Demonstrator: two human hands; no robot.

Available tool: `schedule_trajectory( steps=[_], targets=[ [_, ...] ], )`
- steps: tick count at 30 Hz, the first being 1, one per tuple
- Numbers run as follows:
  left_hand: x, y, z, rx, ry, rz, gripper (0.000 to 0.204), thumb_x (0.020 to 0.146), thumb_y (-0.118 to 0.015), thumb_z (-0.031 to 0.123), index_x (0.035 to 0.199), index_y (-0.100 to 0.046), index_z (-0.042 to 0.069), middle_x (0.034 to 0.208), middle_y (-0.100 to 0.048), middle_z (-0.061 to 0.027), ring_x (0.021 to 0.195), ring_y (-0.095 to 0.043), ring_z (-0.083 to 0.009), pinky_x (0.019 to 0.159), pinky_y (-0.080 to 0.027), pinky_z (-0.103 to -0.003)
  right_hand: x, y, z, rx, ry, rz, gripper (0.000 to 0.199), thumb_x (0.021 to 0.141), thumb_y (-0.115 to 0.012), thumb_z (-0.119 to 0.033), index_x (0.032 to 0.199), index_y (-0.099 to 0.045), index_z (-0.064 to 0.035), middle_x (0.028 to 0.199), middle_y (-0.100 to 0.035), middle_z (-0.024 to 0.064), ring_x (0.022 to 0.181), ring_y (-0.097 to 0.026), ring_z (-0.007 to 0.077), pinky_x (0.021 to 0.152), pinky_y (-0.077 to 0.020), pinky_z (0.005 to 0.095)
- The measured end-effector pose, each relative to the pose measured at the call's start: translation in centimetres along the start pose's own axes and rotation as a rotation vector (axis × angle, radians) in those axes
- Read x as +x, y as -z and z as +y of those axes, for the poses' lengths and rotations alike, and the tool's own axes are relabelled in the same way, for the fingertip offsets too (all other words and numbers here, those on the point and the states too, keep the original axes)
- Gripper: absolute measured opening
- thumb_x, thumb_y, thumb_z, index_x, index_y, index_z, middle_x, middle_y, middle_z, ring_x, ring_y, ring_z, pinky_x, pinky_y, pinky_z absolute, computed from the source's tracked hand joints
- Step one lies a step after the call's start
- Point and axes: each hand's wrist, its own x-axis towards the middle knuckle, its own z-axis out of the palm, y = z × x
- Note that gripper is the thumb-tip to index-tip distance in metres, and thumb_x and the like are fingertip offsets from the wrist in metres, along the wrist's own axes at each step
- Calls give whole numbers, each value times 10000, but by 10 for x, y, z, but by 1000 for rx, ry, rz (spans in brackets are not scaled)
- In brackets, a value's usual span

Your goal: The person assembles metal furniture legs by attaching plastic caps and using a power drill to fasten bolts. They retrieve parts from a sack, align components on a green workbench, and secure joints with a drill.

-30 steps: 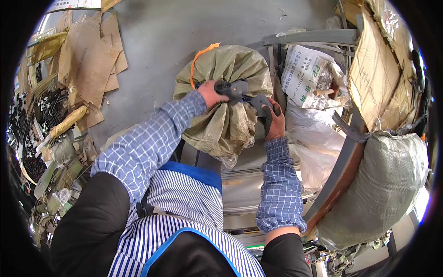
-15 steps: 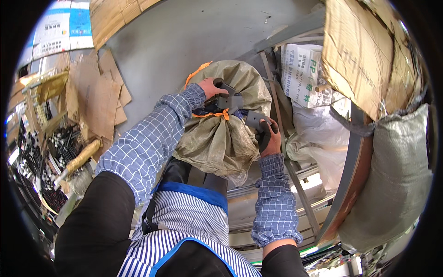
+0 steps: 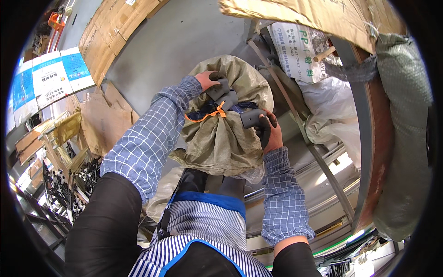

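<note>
An olive woven sack (image 3: 221,145) sits in front of my body with its mouth gathered open. An orange tie (image 3: 218,111) is at its mouth, beside dark blue material. My left hand (image 3: 207,81), dark-covered at the fingers, is closed on a dark grey block-like piece (image 3: 218,88) at the far side of the opening. A second grey piece (image 3: 229,99) touches or lies close to it. At the right side of the opening, my right hand (image 3: 271,131) is closed on another dark grey block (image 3: 251,118) with a small hole in its face.
Flattened cardboard (image 3: 104,122) and bundles of black parts (image 3: 69,184) are at the left. To the right are a metal frame bar (image 3: 318,159), white bags (image 3: 332,106) and a full grey-green sack (image 3: 404,129). A cardboard sheet (image 3: 300,14) overhangs the far right.
The view has shifted. The grey pieces at the left hand have turned, and two now show more distinctly. The right hand's block has tilted, still in its fingers.
</note>
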Motion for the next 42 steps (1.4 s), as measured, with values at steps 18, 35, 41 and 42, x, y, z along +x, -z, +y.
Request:
schedule_trajectory(
  steps=[18,35,41,42],
  targets=[
    [-41,-1,-6,275,-179,-17,404,911,-555,95,1312,-596,117,1277,-612,-128,1177,-579,-269,1015,-453,-347,61,-6,52,-196,16,-103,477,864,-723,-49,1309,-559,3,1158,-648,52,1003,-616,138,915,-491,260],
    [-69,-34,-31,-810,-47,24,404,866,-702,131,1252,-601,67,1165,-657,-103,1006,-653,-204,892,-537,-360,29,-25,30,288,-33,60,276,860,-705,-291,980,-648,-49,844,-609,21,803,-587,133,714,-489,286],
    [-166,-73,37,-813,35,-180,514,844,-669,130,1330,-544,18,1313,-544,-215,1165,-582,-344,988,-490,-391,-49,-65,68,140,139,-251,476,884,-721,-331,1198,-593,4,1104,-631,62,1013,-600,157,925,-489,309],
    [-193,-70,42,-340,-109,-177,474,865,-651,148,1314,-565,20,1297,-552,-218,1162,-582,-346,992,-483,-385,-65,-58,75,-144,238,-197,495,887,-717,-293,1253,-571,5,1095,-641,52,1013,-612,164,928,-487,304]
  ],
)
